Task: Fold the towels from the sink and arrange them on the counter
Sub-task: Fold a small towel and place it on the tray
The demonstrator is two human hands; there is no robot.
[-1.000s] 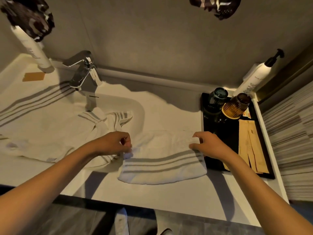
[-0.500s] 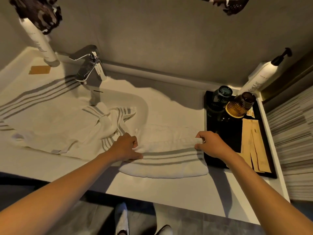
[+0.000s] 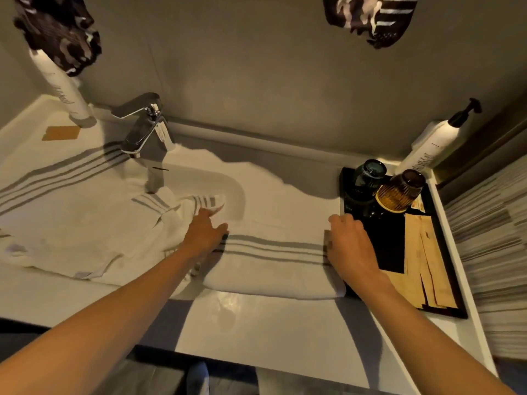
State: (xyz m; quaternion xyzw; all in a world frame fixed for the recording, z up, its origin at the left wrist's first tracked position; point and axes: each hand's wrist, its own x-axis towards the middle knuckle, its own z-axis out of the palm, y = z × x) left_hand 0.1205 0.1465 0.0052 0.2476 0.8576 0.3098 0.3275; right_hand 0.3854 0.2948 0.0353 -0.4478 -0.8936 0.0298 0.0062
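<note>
Rightward, a black rectangular tray (image 3: 456, 310) holds two ribbed glass tumblers (image 3: 399, 192) and wooden sticks (image 3: 422, 252). Both hands, left hand (image 3: 204, 238) and right hand (image 3: 349, 246), press relaxed fingers onto the soft folded striped towel (image 3: 271, 266) on the glossy white tabletop (image 3: 271, 332); crumpled towels (image 3: 85, 229) fill the sink (image 3: 228, 186).

Two bare forearms were observed entering from the lower edge of the head view. No sleeves, watch, bracelet or rings were seen on either arm. The left hand (image 3: 204, 233) and the right hand (image 3: 349, 246) were ungloved. A small dark mark was noted on the right hand's thumb side; its nature could not be determined. Below, light-coloured footwear (image 3: 196, 377) was partly seen, blurred.
</note>
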